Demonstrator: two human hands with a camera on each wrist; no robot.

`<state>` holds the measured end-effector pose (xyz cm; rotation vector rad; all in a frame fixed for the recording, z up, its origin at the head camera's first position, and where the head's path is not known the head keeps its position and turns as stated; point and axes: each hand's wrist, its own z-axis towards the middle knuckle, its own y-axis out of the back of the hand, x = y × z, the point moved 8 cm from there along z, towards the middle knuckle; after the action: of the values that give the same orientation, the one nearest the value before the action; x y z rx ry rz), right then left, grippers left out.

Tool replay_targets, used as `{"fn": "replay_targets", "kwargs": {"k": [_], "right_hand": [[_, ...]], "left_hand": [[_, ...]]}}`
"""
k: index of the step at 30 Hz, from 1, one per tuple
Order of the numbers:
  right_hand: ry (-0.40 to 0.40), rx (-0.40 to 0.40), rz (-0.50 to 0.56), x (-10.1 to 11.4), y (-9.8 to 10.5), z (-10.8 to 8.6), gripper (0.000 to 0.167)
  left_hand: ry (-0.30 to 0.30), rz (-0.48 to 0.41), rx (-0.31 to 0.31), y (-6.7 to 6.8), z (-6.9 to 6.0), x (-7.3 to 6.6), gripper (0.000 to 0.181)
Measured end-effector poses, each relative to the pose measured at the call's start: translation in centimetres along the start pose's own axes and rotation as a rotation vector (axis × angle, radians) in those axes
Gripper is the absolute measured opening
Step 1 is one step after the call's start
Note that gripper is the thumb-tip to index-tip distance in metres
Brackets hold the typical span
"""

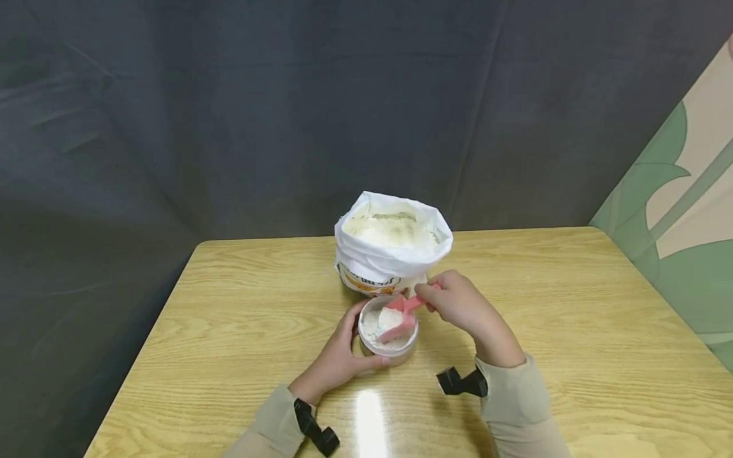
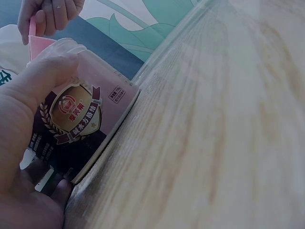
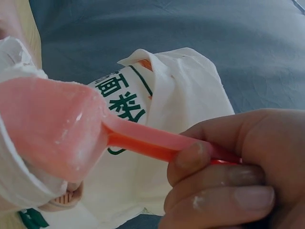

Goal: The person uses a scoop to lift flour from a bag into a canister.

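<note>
A clear plastic jar (image 1: 403, 357) with a dark printed label (image 2: 71, 114) stands on the table, partly filled with white powder. Around its side curls my left hand (image 1: 342, 356), thumb at the front. My right hand (image 1: 460, 302) grips the handle of a pink scoop (image 1: 408, 305). The scoop's bowl (image 3: 52, 124) is tilted at the jar's mouth with powder in it. Just behind the jar is a white flour bag (image 1: 372, 261), its top rolled open and powder inside. Powder specks mark the right fingers (image 3: 200, 202).
The light wooden table (image 1: 246, 305) reaches back to a dark cloth (image 1: 321, 114) hanging behind it. On the right is a wall panel with green leaf shapes (image 1: 695, 280). Each wrist wears a black camera mount (image 1: 462, 383).
</note>
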<state>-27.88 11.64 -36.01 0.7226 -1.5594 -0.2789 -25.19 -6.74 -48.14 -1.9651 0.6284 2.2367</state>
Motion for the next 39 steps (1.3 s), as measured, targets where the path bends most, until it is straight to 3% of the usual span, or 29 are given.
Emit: {"fn": "replay_targets", "kwargs": {"k": [12, 22, 39], "right_hand": [[0.018, 0.005, 0.003, 0.7, 0.5, -0.6, 0.038], [0.049, -0.070, -0.073, 1.0, 1.2, -1.0, 0.039], [0.063, -0.079, -0.081, 1.4, 1.8, -1.6, 0.039]], "left_hand": [[0.001, 0.011, -0.002, 0.0, 0.0, -0.2, 0.102], [0.009, 0.015, -0.007, 0.1, -0.1, -0.1, 0.102], [0.000, 0.022, -0.011, 0.0, 0.0, 0.1, 0.103]]}}
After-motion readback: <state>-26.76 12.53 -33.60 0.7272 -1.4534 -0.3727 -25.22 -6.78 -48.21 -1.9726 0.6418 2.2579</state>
